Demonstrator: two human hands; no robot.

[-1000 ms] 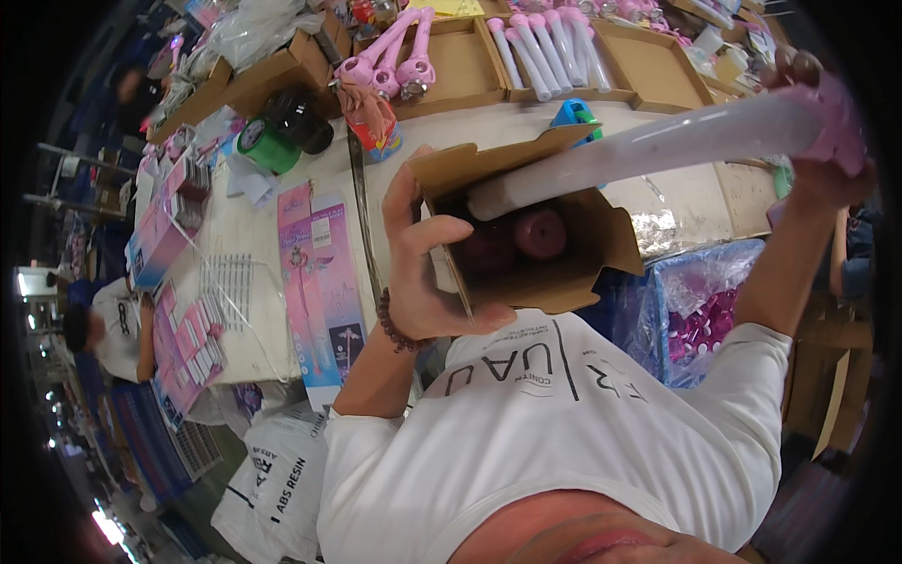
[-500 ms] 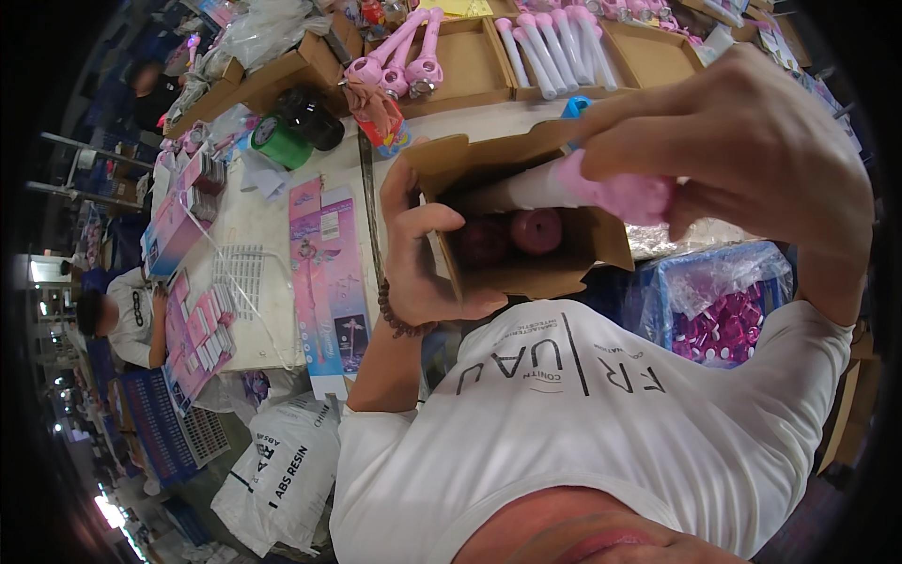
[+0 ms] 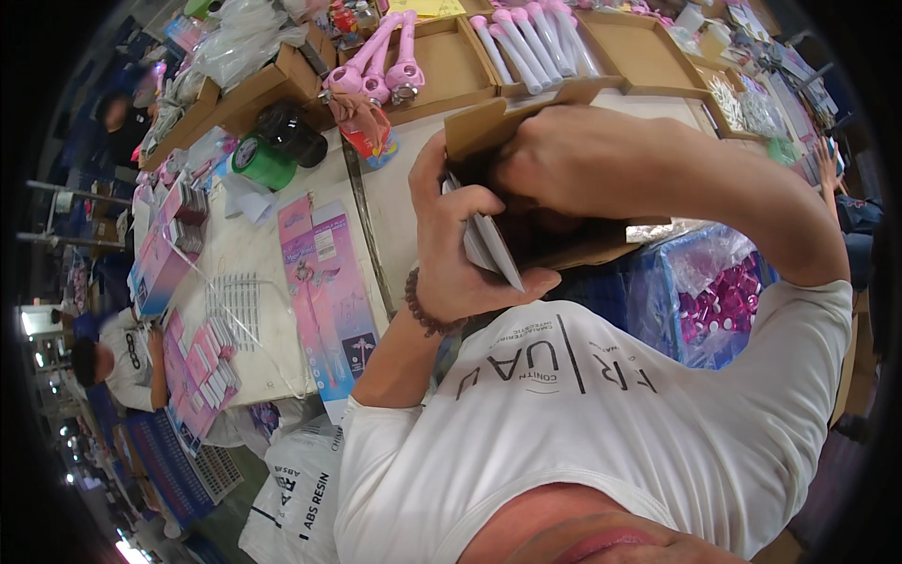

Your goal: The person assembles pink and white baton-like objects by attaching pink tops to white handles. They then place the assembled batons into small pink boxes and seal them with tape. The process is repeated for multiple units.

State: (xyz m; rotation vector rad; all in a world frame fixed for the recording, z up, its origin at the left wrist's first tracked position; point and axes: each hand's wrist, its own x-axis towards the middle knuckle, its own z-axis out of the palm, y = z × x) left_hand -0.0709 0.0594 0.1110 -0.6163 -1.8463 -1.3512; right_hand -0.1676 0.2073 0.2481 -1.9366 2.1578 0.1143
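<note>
My left hand (image 3: 456, 249) is wrapped round the left side of an open brown cardboard box (image 3: 484, 127), thumb along its near edge. White-edged panels (image 3: 489, 246) of the box show between its thumb and fingers. My right hand (image 3: 554, 155) is inside the box mouth, its knuckles bent and fingers curled down. Its fingertips, and whatever they hold, are hidden in the dark interior. On the table beyond stand pink wand handles (image 3: 404, 70) and several clear tubes with pink ends (image 3: 536, 42) in shallow cardboard trays.
A blue crate (image 3: 672, 282) of magenta pieces stands right of the box. Printed pink-blue card packaging (image 3: 324, 273), green tape (image 3: 263, 162) and a dark jar (image 3: 293, 133) lie to the left. A co-worker (image 3: 127, 362) sits at far left; another person's hand (image 3: 829, 169) shows at far right.
My right hand has moved left and down into the box; the pink-topped clear tube it held has gone out of sight. My left hand, with the box, has shifted slightly right.
</note>
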